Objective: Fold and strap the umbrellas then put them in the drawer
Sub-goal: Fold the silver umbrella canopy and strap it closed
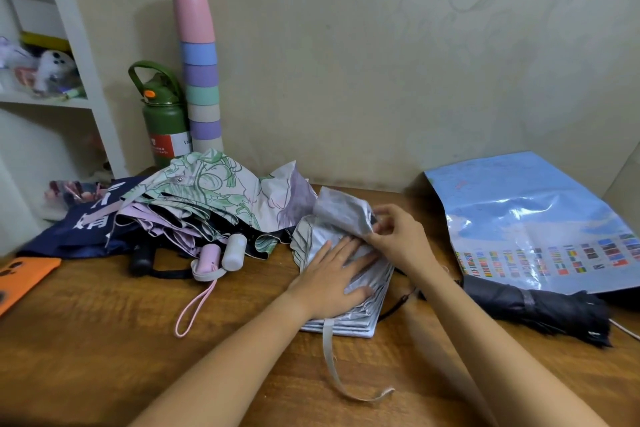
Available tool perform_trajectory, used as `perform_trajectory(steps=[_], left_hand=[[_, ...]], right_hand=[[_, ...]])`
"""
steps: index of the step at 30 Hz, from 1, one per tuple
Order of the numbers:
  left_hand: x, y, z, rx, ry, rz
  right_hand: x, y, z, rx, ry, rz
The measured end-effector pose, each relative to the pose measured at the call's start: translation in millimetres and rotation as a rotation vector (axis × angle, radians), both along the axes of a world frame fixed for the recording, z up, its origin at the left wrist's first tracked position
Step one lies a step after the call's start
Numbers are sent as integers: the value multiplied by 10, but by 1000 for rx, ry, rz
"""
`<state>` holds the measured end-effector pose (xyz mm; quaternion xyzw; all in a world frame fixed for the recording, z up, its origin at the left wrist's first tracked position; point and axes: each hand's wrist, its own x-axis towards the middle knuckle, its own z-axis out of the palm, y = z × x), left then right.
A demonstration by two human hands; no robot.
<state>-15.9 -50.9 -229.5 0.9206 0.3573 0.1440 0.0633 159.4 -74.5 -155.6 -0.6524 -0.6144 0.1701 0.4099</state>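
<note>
Two hands work the silver umbrella (341,274): the left hand (332,279) lies flat, pressing its pleats down, while the right hand (394,236) pinches a canopy flap just above. Keep pleats stacked squarely before wrapping the strap (332,360), trailing below the left wrist.

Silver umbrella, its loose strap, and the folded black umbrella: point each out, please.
silver umbrella (360,308): head view, on the pleated canopy near its lower edge.
strap (330,360): head view, mid-length of the grey band.
black umbrella (530,305): head view, middle of the rolled canopy.
</note>
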Motion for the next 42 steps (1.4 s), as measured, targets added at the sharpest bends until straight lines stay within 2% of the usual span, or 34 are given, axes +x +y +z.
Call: perform_trajectory(steps=[3, 6, 10, 13, 16, 19, 21, 23, 29, 32, 36, 40, 42], left_hand=[[-22, -19, 17, 30, -126, 9], [-40, -46, 38, -46, -174, 47], [-57, -40, 68, -176, -248, 102], [-64, -32, 60, -276, -465, 138], [-109, -12, 100, -414, -664, 236], [-180, 7, 130, -548, -940, 227], [-187, -38, 162, -669, -1134, 239], [-188, -38, 172, -730, -1228, 273], [-230, 55, 140, -774, -1256, 341], [-253, 57, 138, -759, -1227, 290], [-274, 53, 125, -706, -1200, 225], [-287, 49, 131, -717, -1192, 203], [-280, 24, 163, -722, -1185, 220]], right_hand=[[-23, -126, -178, 159, -135, -30], [-3, -282, -364, 301, -36, -22], [38, -389, -405, 353, 23, 42], [35, -387, -422, 389, -70, 75], [-8, -350, -485, 334, -125, 100], [-37, -306, -516, 314, -173, 103], [-46, -312, -512, 342, -154, 107], [-41, -339, -500, 360, -109, 120], [-56, -396, -459, 341, -21, 93], [-80, -398, -452, 308, 32, 109], [-105, -428, -428, 323, -16, 75], [-121, -494, -387, 330, 120, 77], [-102, -512, -370, 367, 105, 113]])
